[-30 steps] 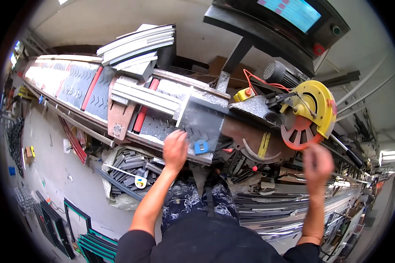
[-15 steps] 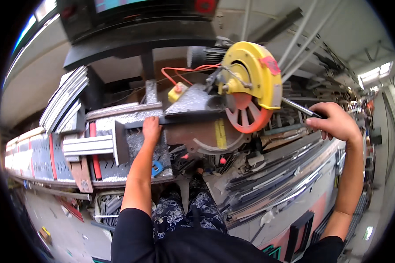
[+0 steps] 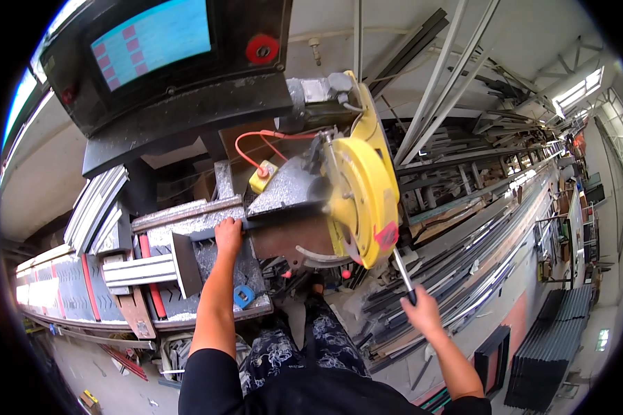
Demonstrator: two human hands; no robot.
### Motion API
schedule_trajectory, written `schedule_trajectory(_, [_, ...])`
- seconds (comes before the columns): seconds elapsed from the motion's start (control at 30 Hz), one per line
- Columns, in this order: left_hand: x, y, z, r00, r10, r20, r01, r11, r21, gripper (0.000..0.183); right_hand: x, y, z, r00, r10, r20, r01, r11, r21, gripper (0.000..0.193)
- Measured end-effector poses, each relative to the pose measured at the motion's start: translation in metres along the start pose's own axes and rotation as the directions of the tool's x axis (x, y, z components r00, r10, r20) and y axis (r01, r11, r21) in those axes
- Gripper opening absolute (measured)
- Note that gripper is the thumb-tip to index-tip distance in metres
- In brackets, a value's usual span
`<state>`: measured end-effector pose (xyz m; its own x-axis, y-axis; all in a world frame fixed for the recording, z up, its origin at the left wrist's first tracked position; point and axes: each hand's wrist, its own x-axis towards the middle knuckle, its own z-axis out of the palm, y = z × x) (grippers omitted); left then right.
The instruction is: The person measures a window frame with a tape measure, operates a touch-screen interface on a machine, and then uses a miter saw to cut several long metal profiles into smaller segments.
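Note:
My right hand (image 3: 423,312) is closed round the black grip of the long metal handle (image 3: 402,270) of a yellow mitre saw (image 3: 362,197). The saw head is tilted down, its guard low over the brown saw table (image 3: 284,243); the blade is hidden by the guard. On the left, my left hand (image 3: 229,235) grips a dark metal profile (image 3: 280,216) that lies along the fence and runs to the saw head. A metal stop block (image 3: 185,266) stands just left of that hand. The profile's far end under the guard cannot be seen.
Above the bench hangs a control panel (image 3: 152,48) with a lit screen and a red button (image 3: 262,50). A blue tape measure (image 3: 243,297) lies near the bench's front edge. Cut profiles (image 3: 97,207) lean at left; long profiles (image 3: 457,266) are piled at right.
My right hand has pulled the handle down and toward me, and the saw head has swung down to the profile. My left hand stays on the profile. The view has tilted up.

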<state>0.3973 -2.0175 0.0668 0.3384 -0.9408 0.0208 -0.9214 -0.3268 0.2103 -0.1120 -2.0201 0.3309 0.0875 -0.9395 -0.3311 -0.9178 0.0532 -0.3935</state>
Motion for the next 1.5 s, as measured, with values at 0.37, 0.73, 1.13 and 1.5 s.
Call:
schedule_trajectory(0.37, [-0.006, -0.004, -0.004, 0.995, 0.046, -0.088, -0.048, 0.999, -0.015, 0.021, 0.007, 0.007, 0.033, 0.999, 0.038, -0.004, -0.038, 0.999, -0.036, 0.025])
schedule_trajectory(0.73, [-0.004, -0.008, 0.004, 0.996, 0.054, -0.065, -0.053, 0.998, 0.015, 0.026, 0.010, 0.026, 0.056, 1.000, 0.014, -0.014, -0.014, 1.000, -0.016, 0.022])
schedule_trajectory(1.13, [-0.002, -0.001, -0.004, 0.995, 0.101, -0.009, -0.100, 0.993, 0.056, 0.027, 0.020, 0.062, 0.106, 0.999, 0.029, -0.027, -0.028, 0.999, 0.032, 0.026])
schedule_trajectory(1.5, [-0.001, -0.015, 0.001, 0.996, 0.076, -0.038, -0.075, 0.997, 0.024, 0.022, 0.002, -0.037, -0.048, 0.991, -0.080, 0.105, 0.090, 0.991, -0.095, 0.032])
